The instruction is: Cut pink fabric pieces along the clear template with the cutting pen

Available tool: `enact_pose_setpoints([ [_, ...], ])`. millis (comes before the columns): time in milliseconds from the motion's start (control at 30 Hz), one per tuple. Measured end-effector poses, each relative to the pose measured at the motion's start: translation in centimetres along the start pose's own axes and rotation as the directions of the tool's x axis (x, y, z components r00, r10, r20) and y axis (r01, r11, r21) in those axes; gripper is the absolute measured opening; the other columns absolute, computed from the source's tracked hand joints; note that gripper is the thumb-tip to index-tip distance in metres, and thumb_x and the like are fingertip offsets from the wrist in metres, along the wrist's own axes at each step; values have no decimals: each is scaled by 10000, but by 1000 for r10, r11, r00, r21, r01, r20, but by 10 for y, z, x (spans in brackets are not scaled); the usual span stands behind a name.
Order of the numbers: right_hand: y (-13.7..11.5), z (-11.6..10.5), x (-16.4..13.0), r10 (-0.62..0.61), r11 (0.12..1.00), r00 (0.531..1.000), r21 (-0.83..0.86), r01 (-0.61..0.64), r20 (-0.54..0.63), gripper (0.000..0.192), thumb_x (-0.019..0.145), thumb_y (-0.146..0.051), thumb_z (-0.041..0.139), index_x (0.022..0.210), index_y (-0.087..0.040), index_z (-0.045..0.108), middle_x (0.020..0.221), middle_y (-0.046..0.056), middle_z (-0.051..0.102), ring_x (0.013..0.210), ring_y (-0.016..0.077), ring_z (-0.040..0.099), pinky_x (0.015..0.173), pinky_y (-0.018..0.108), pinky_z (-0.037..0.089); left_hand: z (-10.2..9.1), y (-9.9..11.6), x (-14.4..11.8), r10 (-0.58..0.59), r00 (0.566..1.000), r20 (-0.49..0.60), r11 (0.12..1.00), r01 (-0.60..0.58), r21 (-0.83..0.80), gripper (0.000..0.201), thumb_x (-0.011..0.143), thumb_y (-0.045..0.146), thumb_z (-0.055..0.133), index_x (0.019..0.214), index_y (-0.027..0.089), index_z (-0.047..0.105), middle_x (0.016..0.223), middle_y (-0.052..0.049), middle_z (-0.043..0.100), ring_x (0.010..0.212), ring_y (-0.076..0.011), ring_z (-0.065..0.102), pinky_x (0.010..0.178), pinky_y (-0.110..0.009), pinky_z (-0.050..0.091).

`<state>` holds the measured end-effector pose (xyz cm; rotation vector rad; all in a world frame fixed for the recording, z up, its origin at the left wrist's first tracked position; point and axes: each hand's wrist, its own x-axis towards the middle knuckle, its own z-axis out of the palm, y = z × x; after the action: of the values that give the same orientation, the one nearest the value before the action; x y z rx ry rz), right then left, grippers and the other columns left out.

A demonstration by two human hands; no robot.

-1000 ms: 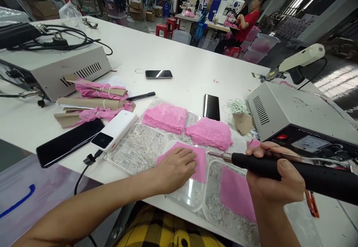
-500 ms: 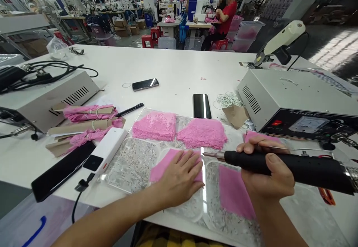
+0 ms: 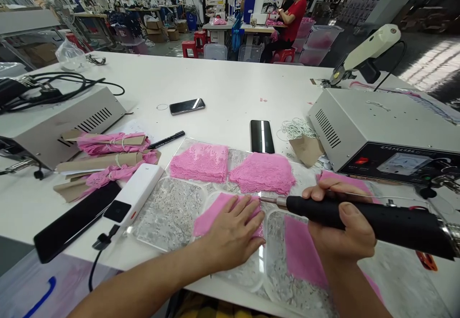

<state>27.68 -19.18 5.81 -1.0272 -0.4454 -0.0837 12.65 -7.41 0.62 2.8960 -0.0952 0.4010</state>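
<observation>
Pink lace piece (image 3: 212, 212) lies flat under the open left hand (image 3: 232, 234); the right hand (image 3: 341, 231) grips a black cutting tool (image 3: 366, 219) just beside it.

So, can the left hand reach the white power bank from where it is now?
Probably yes. The left hand lies flat on the pink lace, and the power bank sits just to its left on the table, with only the clear plate between them.
</observation>
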Motion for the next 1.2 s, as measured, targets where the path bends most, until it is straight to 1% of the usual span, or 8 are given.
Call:
enact_pose_setpoints([
  [133, 3, -1, -1, -29, 1000, 999, -1, 29, 39, 149, 663, -263, 602, 785, -193, 651, 800, 25, 632, 556, 127, 534, 540, 349, 503, -2, 0, 1, -4, 1000, 15, 1000, 4, -3, 475, 959, 479, 529, 1290, 140, 561, 1423, -145, 540, 1322, -332, 491, 1089, -505, 388],
  [300, 3, -1, -2, -35, 999, 999, -27, 36, 39, 150, 664, -282, 610, 780, -193, 643, 803, 25, 627, 564, 133, 535, 543, 358, 502, -4, 1, 3, -8, 999, 34, 1000, 9, -11, 469, 947, 471, 553, 1283, 144, 557, 1418, -149, 539, 1326, -328, 483, 1085, -504, 388],
  [467, 2, 1, -2, -37, 999, 999, -36, 38, 33, 142, 662, -284, 621, 755, -176, 618, 784, 37, 612, 563, 132, 537, 547, 360, 506, -2, 1, 2, -12, 1000, 22, 1000, 12, -9, 474, 940, 466, 568, 1287, 145, 553, 1418, -147, 540, 1325, -333, 484, 1091, -511, 386],
  [700, 1, 2, -2, -63, 996, 993, -60, 69, 96, 75, 697, -240, 593, 749, -186, 601, 770, 22, 622, 589, 136, 551, 577, 349, 515, -1, 1, 2, -5, 1000, 2, 1000, 5, -11, 464, 947, 460, 563, 1279, 135, 558, 1417, -144, 544, 1323, -338, 485, 1087, -530, 397],
  [833, 2, 3, -1, -59, 997, 995, -37, 62, 83, 86, 689, -227, 591, 763, -191, 614, 763, 16, 622, 586, 133, 549, 566, 337, 512, -2, 0, 3, -1, 1000, 2, 1000, 1, 0, 471, 956, 467, 544, 1291, 135, 553, 1417, -143, 547, 1334, -345, 481, 1099, -540, 388],
  [967, -1, 1, 3, -50, 999, 998, -12, 51, 40, 107, 655, -238, 575, 739, -190, 622, 759, 16, 627, 554, 127, 534, 528, 326, 498, -8, 1, -1, 39, 999, -24, 999, -38, 21, 492, 976, 475, 505, 1303, 110, 549, 1417, -156, 545, 1333, -355, 483, 1099, -545, 390],
  [1067, -7, -4, 4, -34, 999, 999, -22, 34, -3, 121, 633, -279, 568, 699, -187, 610, 724, 16, 602, 534, 125, 518, 496, 319, 482, -13, 8, -9, 56, 997, -59, 998, -55, 14, 449, 995, 444, 480, 1260, 97, 584, 1351, -152, 603, 1289, -322, 532, 1107, -516, 394],
  [1200, -13, -11, 2, 20, 1000, 999, -6, -19, 39, 127, 623, -276, 573, 698, -184, 619, 709, 17, 593, 528, 126, 518, 487, 314, 483, -13, 19, -21, 60, 991, -116, 998, -61, -7, 374, 1002, 372, 487, 1228, 102, 611, 1264, -126, 665, 1238, -263, 579, 1120, -463, 395],
])
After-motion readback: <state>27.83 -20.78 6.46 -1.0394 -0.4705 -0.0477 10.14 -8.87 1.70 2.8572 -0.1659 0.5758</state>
